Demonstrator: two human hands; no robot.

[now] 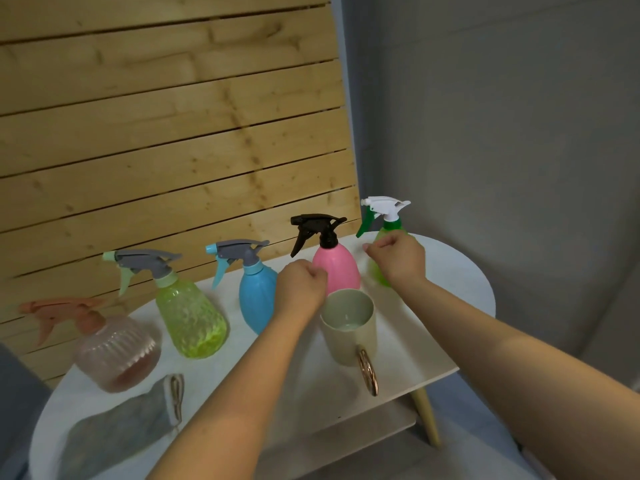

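Upright, translucent green plastic spray bottle with white trigger at far right of white round table, partly behind curled right hand; grip unclear. Left hand fisted, empty, against pink black-capped spray bottle; beige mug just nearer.

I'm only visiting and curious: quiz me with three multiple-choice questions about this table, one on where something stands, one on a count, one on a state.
1. The mug stands right in front of: A the yellow-green bottle, B the pink bottle, C the orange bottle.
2. Spray bottles on the table: A four, B five, C six.
3. The mug is: A upright, B on its side, C upside down.
Key: 1 B, the pink body rises just behind its rim. 2 B, five trigger heads stand in a row. 3 A, its open mouth faces up.
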